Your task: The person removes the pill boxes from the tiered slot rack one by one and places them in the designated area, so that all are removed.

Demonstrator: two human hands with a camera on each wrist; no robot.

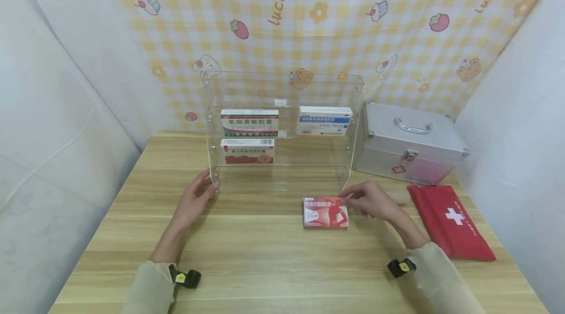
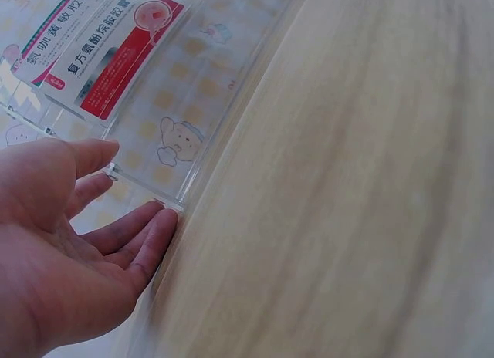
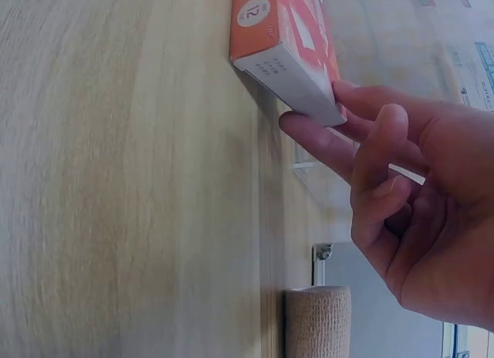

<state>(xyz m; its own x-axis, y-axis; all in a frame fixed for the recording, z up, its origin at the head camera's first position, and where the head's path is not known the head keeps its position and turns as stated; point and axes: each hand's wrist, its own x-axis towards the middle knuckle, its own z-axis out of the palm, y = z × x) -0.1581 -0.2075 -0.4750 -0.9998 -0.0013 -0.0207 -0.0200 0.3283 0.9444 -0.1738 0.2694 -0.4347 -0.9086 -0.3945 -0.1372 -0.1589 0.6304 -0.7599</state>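
Note:
At the right hand (image 1: pixel 368 199), thumb and fingertips pinch the right end of a red-and-white medicine box (image 1: pixel 325 217). In the right wrist view the box (image 3: pixel 297 57) is tilted, with a shadow beneath it. My left hand (image 1: pixel 200 192) holds the lower left edge of a transparent acrylic rack (image 1: pixel 282 175). Its thumb and fingertips lie around the side panel's corner in the left wrist view. On the rack's shelves stand a green-and-white box (image 1: pixel 249 125), a blue-and-white box (image 1: pixel 325 122) and, one tier lower, a red-and-white box (image 1: pixel 248 152).
A silver metal case (image 1: pixel 410 142) with a handle stands right of the rack. A red first-aid pouch (image 1: pixel 454 221) lies at the table's right side. Behind the right hand is a tan bandage roll (image 3: pixel 318 323). A checked curtain (image 1: pixel 326 19) hangs behind the wooden table (image 1: pixel 247 265).

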